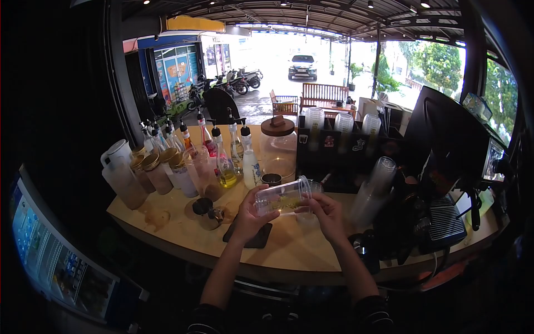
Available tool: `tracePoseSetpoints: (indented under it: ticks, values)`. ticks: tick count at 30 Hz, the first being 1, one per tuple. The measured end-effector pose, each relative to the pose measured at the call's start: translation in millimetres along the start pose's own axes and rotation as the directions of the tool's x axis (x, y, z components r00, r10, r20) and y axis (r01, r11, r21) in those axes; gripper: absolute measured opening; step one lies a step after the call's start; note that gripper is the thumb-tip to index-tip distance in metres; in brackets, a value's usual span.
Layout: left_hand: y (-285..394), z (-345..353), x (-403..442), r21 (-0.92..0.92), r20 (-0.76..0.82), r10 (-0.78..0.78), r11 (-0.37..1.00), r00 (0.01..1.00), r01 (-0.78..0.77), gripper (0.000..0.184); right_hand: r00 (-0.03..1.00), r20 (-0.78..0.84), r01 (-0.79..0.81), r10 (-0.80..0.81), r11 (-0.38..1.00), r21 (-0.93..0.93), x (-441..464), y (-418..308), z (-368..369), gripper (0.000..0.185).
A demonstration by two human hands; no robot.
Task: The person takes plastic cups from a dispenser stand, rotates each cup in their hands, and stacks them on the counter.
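A clear plastic cup with a printed mark lies sideways in the air above the wooden counter, its rim to the right. My left hand is closed round its base end. At the rim end, the fingers of my right hand grip the cup. Under my left hand a dark flat pad rests on the counter, partly covered by the hand. Another clear cup stands behind the held one, mostly hidden. A metal jigger is to the left, beside a brown spill.
Pump bottles, lidded jars and a pitcher crowd the counter's left. A large glass jar stands behind the hands. Stacked cups, a black cup organizer and a drip tray are to the right.
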State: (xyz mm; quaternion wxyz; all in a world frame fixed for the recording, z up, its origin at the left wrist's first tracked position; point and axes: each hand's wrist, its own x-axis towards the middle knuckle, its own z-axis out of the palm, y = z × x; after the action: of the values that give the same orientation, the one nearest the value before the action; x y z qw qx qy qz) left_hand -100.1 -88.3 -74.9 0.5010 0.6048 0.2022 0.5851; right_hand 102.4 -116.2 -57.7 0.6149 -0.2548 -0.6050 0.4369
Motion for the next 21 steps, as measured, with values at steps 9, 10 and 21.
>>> tracePoseSetpoints:
  ticks: [9, 10, 21]
  values:
    - [-8, 8, 5, -0.031, -0.005, -0.023, 0.999, 1.0, 0.023, 0.064, 0.997, -0.072, -0.006, 0.006, 1.0, -0.005, -7, -5, -6, 0.026]
    - [-10, 9, 6, -0.027, -0.003, -0.023, 0.999, 1.0, 0.023, 0.063, 0.997, -0.077, -0.01, 0.008, 1.0, -0.016, -8, -6, -7, 0.026]
    - [-17, 35, 15, 0.05, -0.122, 0.021, 0.999, 0.992, -0.015, 0.057, 0.998, 0.006, -0.065, 0.064, 0.991, 0.115, -15, 9, -18, 0.027]
